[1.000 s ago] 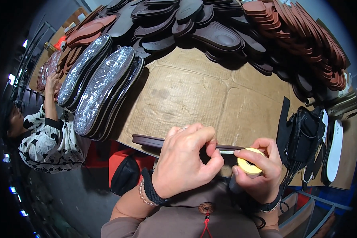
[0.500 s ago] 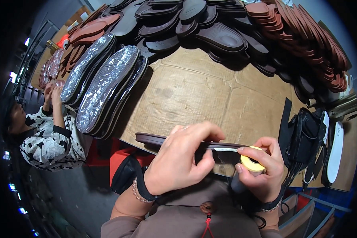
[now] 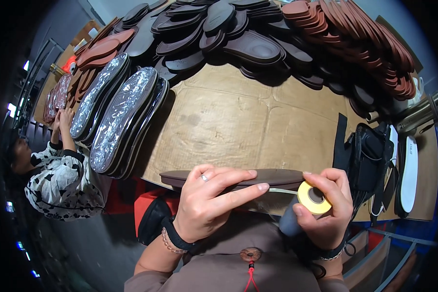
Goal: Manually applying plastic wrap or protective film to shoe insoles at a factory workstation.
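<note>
A dark brown shoe sole [image 3: 282,176] is held on its side at the table's near edge, its long edge facing me. My left hand [image 3: 202,207] is closed on the sole, two fingers stretched along its edge; its thumb is hidden. My right hand [image 3: 335,211] grips a yellow tape roll [image 3: 305,204] between thumb and fingers, close to the sole's right end. From the roll, a narrow pale strip [image 3: 283,191] runs left along the sole's edge to my left fingertip. Below the roll shows a blue-grey rounded shape [image 3: 288,221] that I cannot make out.
Cardboard [image 3: 219,117] covers the table. Dark soles [image 3: 255,48] are heaped behind it, reddish-brown soles [image 3: 360,44] at the far right. Plastic-wrapped soles [image 3: 124,121] stand left, near a co-worker [image 3: 58,180]. A black bag [image 3: 367,155] and white sole [image 3: 410,175] lie right.
The sole has tilted so that more of its broad face shows. My left fingers have straightened and lie along its edge. The tape roll has turned slightly, and the view has shifted.
</note>
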The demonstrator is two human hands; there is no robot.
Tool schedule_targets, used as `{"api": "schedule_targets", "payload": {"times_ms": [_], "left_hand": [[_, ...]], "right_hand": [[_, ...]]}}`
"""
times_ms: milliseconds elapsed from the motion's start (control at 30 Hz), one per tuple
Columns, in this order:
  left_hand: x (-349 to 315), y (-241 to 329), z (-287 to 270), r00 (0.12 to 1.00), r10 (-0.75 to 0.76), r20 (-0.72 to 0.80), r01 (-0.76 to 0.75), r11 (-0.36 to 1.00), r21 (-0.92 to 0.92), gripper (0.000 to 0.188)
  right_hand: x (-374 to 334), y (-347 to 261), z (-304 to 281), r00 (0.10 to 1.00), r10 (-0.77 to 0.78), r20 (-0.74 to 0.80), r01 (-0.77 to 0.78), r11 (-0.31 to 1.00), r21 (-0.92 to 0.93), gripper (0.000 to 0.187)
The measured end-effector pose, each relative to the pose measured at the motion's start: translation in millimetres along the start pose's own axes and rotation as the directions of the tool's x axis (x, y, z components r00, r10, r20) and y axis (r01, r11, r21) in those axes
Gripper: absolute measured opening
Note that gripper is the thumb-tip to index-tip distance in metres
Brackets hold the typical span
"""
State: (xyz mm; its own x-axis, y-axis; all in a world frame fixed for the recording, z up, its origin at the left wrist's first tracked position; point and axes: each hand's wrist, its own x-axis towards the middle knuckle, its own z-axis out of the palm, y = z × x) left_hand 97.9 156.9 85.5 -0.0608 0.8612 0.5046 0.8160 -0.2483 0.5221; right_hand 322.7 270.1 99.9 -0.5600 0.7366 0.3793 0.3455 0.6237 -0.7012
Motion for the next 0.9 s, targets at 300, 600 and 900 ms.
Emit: {"api": "schedule_targets", "payload": {"times_ms": [300,600,900], "left_hand": [[-6.6,1.1,3.2,0.997,0.051,-0.061,-0.050,0.999,0.016,0.030],[-10.0,2.4,6.2,0.999,0.035,-0.032,-0.033,0.997,0.076,0.033],[-10.0,2.2,5.4,0.999,0.018,-0.030,-0.017,0.999,0.052,0.035]], "right_hand": [[-7.4,1.6,0.0,0.985,0.168,-0.043,-0.165,0.984,0.066,0.043],[-5.7,2.3,-0.7,0.987,0.118,-0.106,-0.123,0.991,-0.043,0.039],[-4.1,7.6,5.7,0.983,0.135,-0.124,-0.144,0.987,-0.068,0.038]]}}
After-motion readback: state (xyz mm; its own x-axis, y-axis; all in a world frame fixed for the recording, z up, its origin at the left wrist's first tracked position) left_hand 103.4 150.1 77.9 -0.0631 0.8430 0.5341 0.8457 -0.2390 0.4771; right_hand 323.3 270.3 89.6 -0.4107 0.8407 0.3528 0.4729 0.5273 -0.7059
